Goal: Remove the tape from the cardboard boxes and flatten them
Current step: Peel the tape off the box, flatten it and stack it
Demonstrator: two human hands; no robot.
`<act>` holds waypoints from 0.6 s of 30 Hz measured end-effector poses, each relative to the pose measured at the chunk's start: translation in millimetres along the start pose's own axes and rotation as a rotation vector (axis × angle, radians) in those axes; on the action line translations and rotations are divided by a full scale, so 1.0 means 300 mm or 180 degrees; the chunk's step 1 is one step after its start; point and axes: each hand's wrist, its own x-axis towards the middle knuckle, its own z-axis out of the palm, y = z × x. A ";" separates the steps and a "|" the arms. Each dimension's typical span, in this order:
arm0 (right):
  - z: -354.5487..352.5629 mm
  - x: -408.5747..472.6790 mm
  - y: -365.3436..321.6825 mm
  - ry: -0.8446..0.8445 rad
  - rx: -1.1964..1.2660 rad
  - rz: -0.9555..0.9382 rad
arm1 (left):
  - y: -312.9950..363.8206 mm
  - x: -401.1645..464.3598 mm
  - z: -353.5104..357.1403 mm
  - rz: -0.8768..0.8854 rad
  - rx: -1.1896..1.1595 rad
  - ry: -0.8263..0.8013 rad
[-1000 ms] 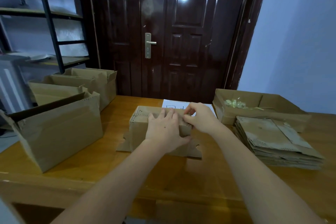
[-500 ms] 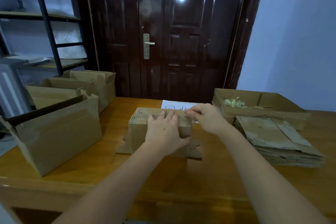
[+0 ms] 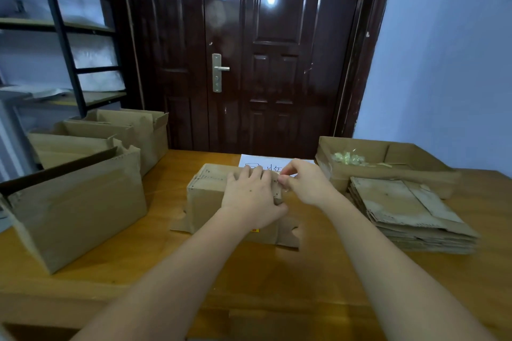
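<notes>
A small brown cardboard box stands in the middle of the wooden table, its bottom flaps splayed out. My left hand lies flat over the box's top and front, fingers spread, holding it down. My right hand is at the box's top right edge, thumb and forefinger pinching a strip of clear tape that is hard to make out.
Three open cardboard boxes stand at the left of the table. A stack of flattened boxes lies at the right, behind it an open box holding crumpled tape. A white sheet lies behind the small box. A dark door is beyond.
My right hand has shifted a little rightward along the box's top edge, pinching at the tape. My left hand stays pressed on the box.
</notes>
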 end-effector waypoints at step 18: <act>-0.027 -0.007 0.064 0.0369 0.1622 0.0188 | -0.016 -0.024 -0.011 0.0239 -0.0150 0.0184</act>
